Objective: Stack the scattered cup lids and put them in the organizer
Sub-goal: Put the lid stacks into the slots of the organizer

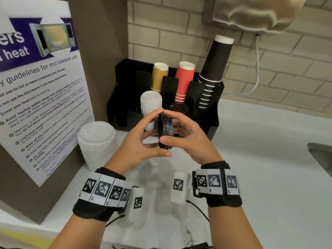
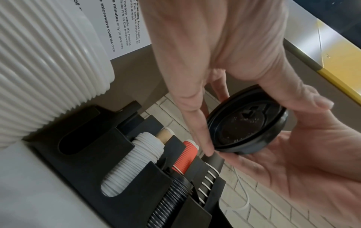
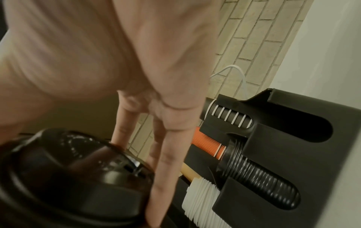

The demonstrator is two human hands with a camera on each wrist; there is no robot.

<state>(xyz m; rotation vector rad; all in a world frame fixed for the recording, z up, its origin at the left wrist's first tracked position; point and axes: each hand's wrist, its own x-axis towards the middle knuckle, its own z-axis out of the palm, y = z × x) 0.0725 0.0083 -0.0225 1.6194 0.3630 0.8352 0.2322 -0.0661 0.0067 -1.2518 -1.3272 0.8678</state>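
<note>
Looking down from your head, you are holding a small stack of black lids [image 1: 165,131] on its edge between both hands, just in front of the black organizer [image 1: 212,112]. Your left hand [image 1: 138,142] is curling its fingers and thumb around the left side of the lids. Your right hand [image 1: 186,139] is gripping the right side. A tall pile of white lids [image 1: 98,142] is sitting on the white counter [image 1: 260,177] to your left, beside the microwave poster [image 1: 41,97]. More white lids, a tan cup, a red cup and dark cups are standing in the organizer.

Looking from your left wrist, your fingers [image 2: 197,131] are touching the rim of the black lids [image 2: 248,128], and your right hand [image 2: 293,162] is cupping them from below. The organizer [image 2: 125,172] is lying below them.

Looking from your right wrist, the black lids [image 3: 78,177] are filling the lower left, and your fingers [image 3: 168,162] are pressing on their edge. The organizer [image 3: 293,154] is holding a row of black lids in a slot.
</note>
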